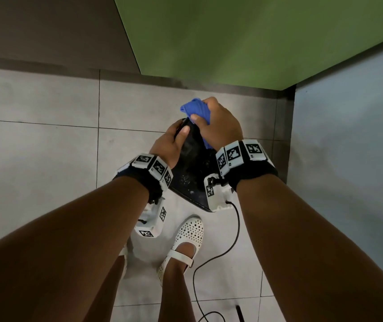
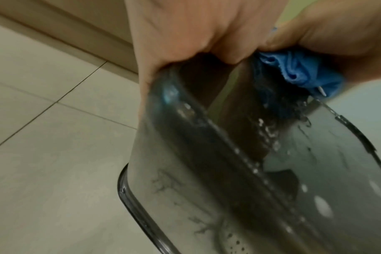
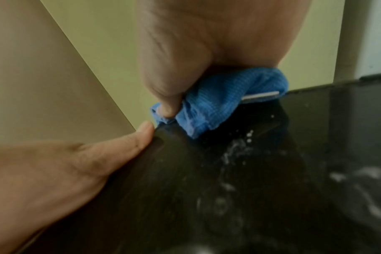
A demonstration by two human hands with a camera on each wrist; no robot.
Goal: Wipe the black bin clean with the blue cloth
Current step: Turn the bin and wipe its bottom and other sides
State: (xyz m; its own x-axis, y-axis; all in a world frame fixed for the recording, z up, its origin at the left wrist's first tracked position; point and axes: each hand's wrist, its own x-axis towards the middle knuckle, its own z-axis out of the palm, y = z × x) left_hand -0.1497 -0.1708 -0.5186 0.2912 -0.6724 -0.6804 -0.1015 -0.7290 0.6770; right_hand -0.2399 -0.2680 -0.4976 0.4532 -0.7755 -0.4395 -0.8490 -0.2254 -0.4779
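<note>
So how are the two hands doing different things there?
The right hand grips the bunched blue cloth and presses it on the black bin; the left hand holds no cloth and grips the bin's edge, thumb on the wet face. The right hand sits at the bin's top end, the left just below it. Both wear wristbands with square markers and touch the same bin.

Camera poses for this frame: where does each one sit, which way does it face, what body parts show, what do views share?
Head: on the head, facing down at the tiled floor; shows both forearms, left hand gripping the black bin, right hand holding the blue cloth, one white shoe.
Left wrist: under the left hand, facing along the wet bin rim; right hand at upper right.
Right wrist: under the right hand, facing the cloth on the bin's edge; left hand at lower left.
Shared: all three show both hands, cloth and bin.
</note>
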